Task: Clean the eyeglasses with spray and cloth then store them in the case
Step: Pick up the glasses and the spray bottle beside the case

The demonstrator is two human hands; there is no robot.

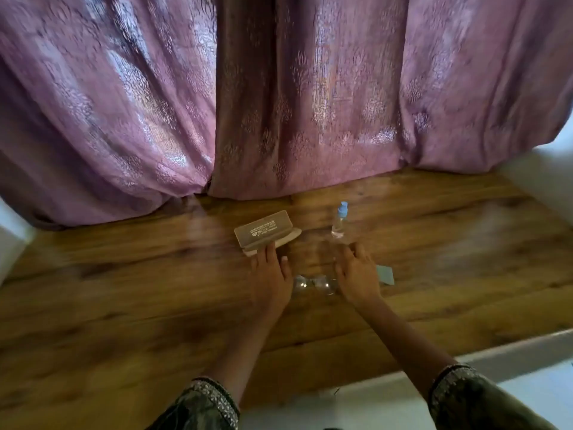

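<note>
Clear-framed eyeglasses (313, 283) lie on the wooden table (155, 290) between my two hands. My left hand (272, 276) rests flat with straight fingers, its fingertips touching the near edge of a beige glasses case (263, 232). My right hand (356, 271) lies flat to the right of the glasses, fingers relaxed. A small clear spray bottle with a light blue cap (339, 220) stands just beyond my right hand. A grey-blue cloth (386, 274) peeks out from under the right side of that hand. The view is blurred.
A purple patterned curtain (279, 103) hangs along the table's far edge. White wall (539, 175) borders the right side, and the table's near right edge (496, 352) is pale.
</note>
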